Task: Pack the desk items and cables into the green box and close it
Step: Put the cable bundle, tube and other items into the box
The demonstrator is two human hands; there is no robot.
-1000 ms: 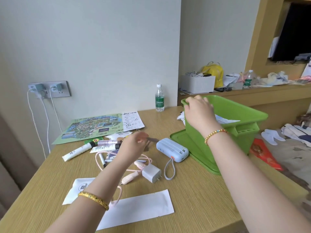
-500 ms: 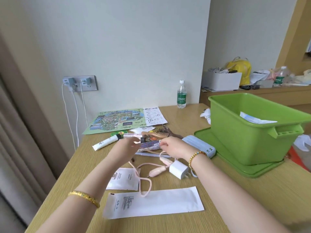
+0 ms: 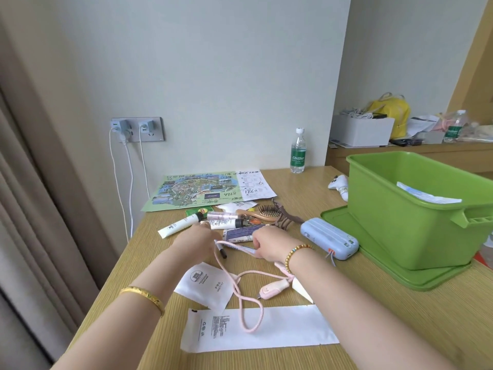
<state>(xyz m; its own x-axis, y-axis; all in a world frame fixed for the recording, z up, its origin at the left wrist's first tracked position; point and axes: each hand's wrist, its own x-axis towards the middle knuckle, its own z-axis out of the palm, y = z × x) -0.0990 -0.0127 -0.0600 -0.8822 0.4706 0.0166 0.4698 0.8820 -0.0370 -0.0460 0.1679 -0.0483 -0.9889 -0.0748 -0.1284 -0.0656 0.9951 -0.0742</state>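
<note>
green box (image 3: pixel 416 222), smooth moulded plastic, rectangular, is sitting open on its flat lid (image 3: pixel 378 265) at the wood-grain desk's (image 3: pixel 373 329) right side. left hand (image 3: pixel 196 243) and right hand (image 3: pixel 268 245) are each pinching the braided pink cable (image 3: pixel 240 287), a short stretch taut between them. rounded blue power bank (image 3: pixel 329 237) is lying just beside the lid.

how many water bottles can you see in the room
2. One water bottle stands upright at the back of the desk against the wall. A second bottle stands among the clutter on the shelf at far right. More may be hidden in that clutter.
</note>
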